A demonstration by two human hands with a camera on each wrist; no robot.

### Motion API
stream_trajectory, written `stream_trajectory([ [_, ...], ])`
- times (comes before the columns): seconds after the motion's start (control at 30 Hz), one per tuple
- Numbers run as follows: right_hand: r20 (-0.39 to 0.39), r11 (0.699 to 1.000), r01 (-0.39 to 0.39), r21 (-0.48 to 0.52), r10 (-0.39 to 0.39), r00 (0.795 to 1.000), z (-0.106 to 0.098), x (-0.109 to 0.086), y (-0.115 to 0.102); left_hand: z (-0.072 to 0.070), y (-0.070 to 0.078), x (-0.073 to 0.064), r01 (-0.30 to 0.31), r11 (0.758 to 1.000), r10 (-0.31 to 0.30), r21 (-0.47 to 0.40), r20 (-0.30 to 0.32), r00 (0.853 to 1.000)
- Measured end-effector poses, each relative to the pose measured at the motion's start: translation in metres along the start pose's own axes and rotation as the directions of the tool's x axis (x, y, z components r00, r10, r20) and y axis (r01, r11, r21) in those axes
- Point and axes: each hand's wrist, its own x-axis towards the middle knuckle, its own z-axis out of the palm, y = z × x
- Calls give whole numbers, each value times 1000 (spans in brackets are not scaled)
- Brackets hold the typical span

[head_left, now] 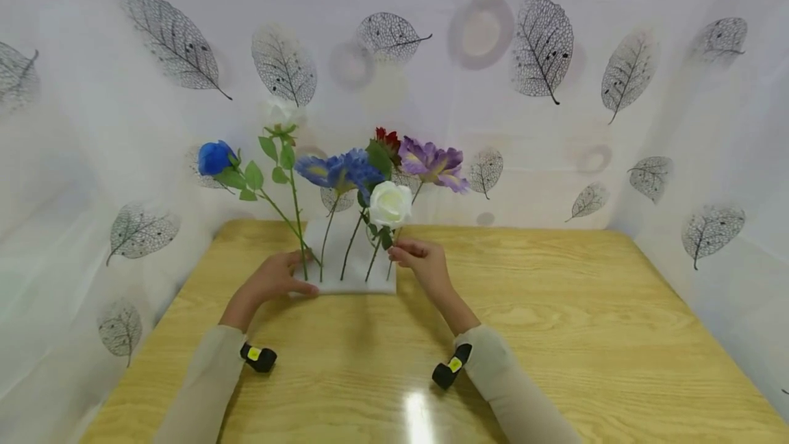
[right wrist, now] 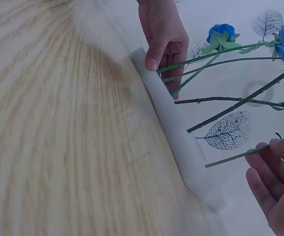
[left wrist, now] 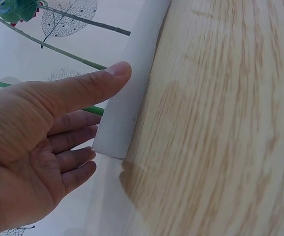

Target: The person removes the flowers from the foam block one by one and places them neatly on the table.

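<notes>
A white block, foam-like, lies on the table with several artificial flower stems standing in it. My left hand holds its left end, thumb along the front edge and fingers behind; the left wrist view shows the thumb on the block. My right hand pinches the rightmost green stem, which leads up to a purple flower. Just left of those fingertips is a white rose. A blue iris-like flower, a red flower and a blue rose stand farther left.
Another white rose rises tall at the left, pale against the leaf-printed curtain behind. The wooden table extends in front and to the right. Both wrists wear black straps with small cameras.
</notes>
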Motion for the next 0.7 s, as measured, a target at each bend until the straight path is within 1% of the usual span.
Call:
stream_trajectory([
  [0.07, -2, 1000, 2, 9, -2, 1000, 0, 0, -1, 0, 1, 0, 3, 1000, -3, -4, 2, 1000],
  [0.3, -20, 1000, 5, 7, -5, 1000, 1, 1, -3, 0, 1, 1, 11, 1000, -11, 23, 2, 1000],
  [0.5, -31, 1000, -1, 10, 1, 1000, 1, 0, -6, 0, 2, 2, 17, 1000, -17, 20, 12, 1000],
  [0.7, -36, 1000, 11, 13, -11, 999, 0, 0, -11, 1, 1, 1, 20, 1000, -21, 16, 16, 1000],
])
